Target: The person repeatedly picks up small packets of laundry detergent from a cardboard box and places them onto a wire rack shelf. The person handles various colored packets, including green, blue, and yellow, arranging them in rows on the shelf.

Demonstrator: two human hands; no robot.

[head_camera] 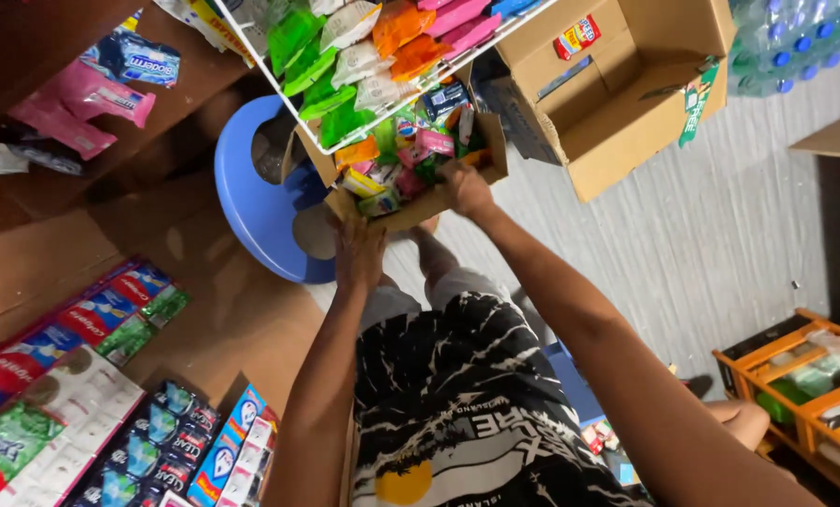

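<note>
The left hand [359, 252] grips the small cardboard box [410, 207] of snack sachets [410, 155] from below; the right hand [465, 188] clasps its rim.

The person wears a black T-shirt [476, 413] with white streaks like tie-dye. On the front is a round yellow-orange sun shape and some white letters. Both arms are bare, so the sleeves look short. Below the shirt are what may be light grey shorts [429, 293].
</note>
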